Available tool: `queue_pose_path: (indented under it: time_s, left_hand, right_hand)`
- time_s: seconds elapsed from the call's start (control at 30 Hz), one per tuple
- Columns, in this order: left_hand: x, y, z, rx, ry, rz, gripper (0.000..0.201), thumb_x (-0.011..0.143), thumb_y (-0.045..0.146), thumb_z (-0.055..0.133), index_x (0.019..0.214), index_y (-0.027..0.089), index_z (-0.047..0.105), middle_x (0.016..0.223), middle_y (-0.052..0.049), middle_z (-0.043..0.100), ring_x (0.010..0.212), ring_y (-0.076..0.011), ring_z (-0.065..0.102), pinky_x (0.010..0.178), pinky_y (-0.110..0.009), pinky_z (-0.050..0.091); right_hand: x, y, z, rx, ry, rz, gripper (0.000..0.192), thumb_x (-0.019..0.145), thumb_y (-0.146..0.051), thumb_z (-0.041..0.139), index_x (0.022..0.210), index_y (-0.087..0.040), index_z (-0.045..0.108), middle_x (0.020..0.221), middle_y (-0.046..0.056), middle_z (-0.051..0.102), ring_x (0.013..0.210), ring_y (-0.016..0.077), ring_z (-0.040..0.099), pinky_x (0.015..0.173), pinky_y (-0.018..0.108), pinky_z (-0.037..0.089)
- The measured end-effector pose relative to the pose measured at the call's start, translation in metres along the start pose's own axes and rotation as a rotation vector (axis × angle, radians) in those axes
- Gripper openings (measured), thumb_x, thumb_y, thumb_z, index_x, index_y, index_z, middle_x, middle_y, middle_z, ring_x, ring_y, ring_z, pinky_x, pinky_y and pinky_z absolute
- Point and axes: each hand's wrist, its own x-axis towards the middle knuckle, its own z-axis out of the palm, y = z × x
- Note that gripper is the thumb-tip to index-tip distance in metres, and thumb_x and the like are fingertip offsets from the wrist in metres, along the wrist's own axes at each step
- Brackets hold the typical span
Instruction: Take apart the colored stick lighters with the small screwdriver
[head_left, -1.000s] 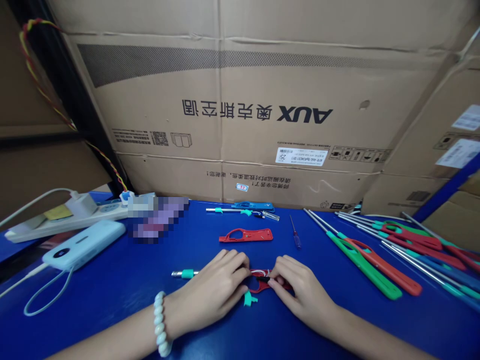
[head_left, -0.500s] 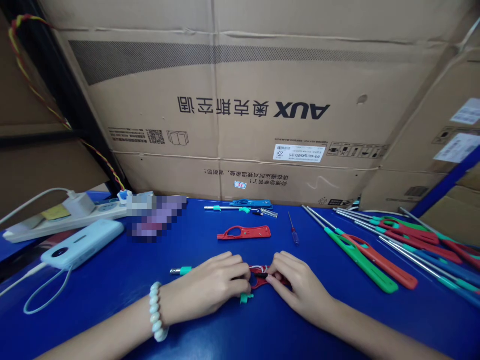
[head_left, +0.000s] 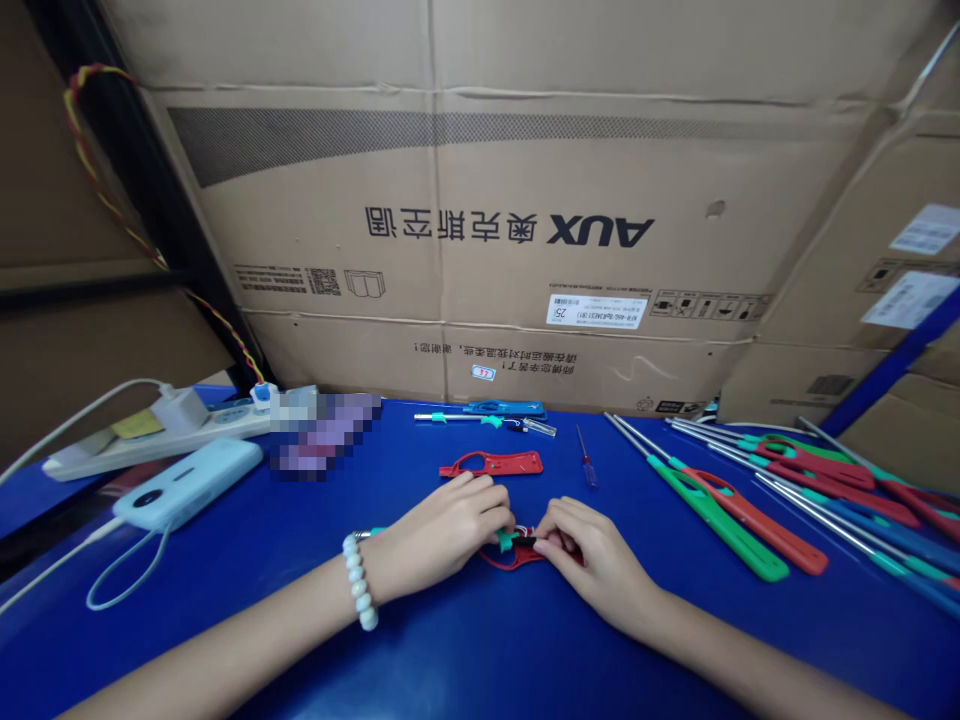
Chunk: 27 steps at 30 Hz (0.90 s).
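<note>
In front of me lies an opened red lighter casing half (head_left: pixel 517 562), partly covered by both hands. My left hand (head_left: pixel 457 525), wearing a beaded bracelet, pinches a small green trigger (head_left: pixel 505 541) over the casing's loop. My right hand (head_left: pixel 592 548) has thumb and forefinger closed on a small black igniter (head_left: pixel 523 542) with thin wires beside it. A metal tube tip (head_left: pixel 363 534) with a green collar sticks out behind my left wrist. Just beyond my hands rests the other red casing half (head_left: pixel 517 463).
A small screwdriver (head_left: pixel 588 468) lies beyond my right hand. Blue lighter parts (head_left: pixel 506 408) sit near the cardboard wall (head_left: pixel 480 150). Several long lighters (head_left: pixel 720 515) cover the right side. At left are a power bank (head_left: pixel 191 482) and a power strip (head_left: pixel 180 430).
My left hand has moved right and slightly away from me, bringing the green trigger from the near edge onto the red casing, beside the black igniter. My right hand keeps its pinch. The view shifted slightly.
</note>
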Motion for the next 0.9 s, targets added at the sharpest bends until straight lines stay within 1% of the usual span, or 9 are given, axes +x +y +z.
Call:
queue_pose_path:
  time_s: [0.1, 0.27, 0.4, 0.57, 0.9]
  left_hand:
    - [0.004, 0.002, 0.004, -0.018, -0.005, 0.006, 0.01, 0.091, 0.007, 0.05, 0.094, 0.015, 0.056, 0.093, -0.003, 0.057, 0.084, -0.017, 0.051, 0.078, -0.028, 0.039]
    - [0.006, 0.0, 0.009, -0.093, 0.037, 0.029, 0.014, 0.09, 0.004, 0.048, 0.094, 0.015, 0.055, 0.093, -0.003, 0.056, 0.084, -0.016, 0.052, 0.078, -0.026, 0.042]
    - [0.004, -0.003, 0.015, -0.16, 0.081, 0.0, 0.01, 0.093, 0.01, 0.048, 0.097, 0.013, 0.056, 0.093, -0.005, 0.056, 0.083, -0.0156, 0.053, 0.075, -0.024, 0.044]
    - [0.002, -0.003, 0.018, -0.199, 0.131, -0.041, 0.012, 0.095, 0.016, 0.047, 0.097, 0.014, 0.059, 0.089, -0.004, 0.058, 0.079, -0.0147, 0.055, 0.071, -0.023, 0.046]
    - [-0.001, -0.005, 0.016, -0.279, 0.141, -0.088, 0.02, 0.093, 0.007, 0.044, 0.1, 0.013, 0.062, 0.092, -0.005, 0.063, 0.081, -0.0136, 0.061, 0.073, -0.022, 0.048]
  right_hand:
    - [0.001, -0.002, 0.0, -0.001, -0.001, 0.0, 0.014, 0.089, -0.015, 0.053, 0.075, -0.019, 0.052, 0.068, -0.002, 0.051, 0.065, 0.0141, 0.048, 0.06, 0.025, 0.035]
    - [0.001, -0.004, -0.002, -0.01, 0.011, 0.0, 0.015, 0.089, -0.015, 0.053, 0.075, -0.019, 0.052, 0.068, -0.002, 0.052, 0.065, 0.0144, 0.048, 0.061, 0.025, 0.036]
    - [0.001, -0.002, -0.001, -0.003, 0.012, -0.001, 0.015, 0.089, -0.015, 0.053, 0.075, -0.019, 0.052, 0.068, -0.002, 0.052, 0.065, 0.0141, 0.048, 0.06, 0.025, 0.036]
    - [0.001, -0.001, -0.001, 0.006, 0.011, 0.007, 0.015, 0.089, -0.014, 0.054, 0.075, -0.019, 0.053, 0.068, -0.002, 0.051, 0.065, 0.0139, 0.048, 0.059, 0.025, 0.035]
    - [0.001, 0.0, -0.002, 0.02, 0.015, 0.018, 0.015, 0.088, -0.014, 0.054, 0.074, -0.019, 0.052, 0.068, -0.002, 0.051, 0.064, 0.0137, 0.047, 0.059, 0.025, 0.036]
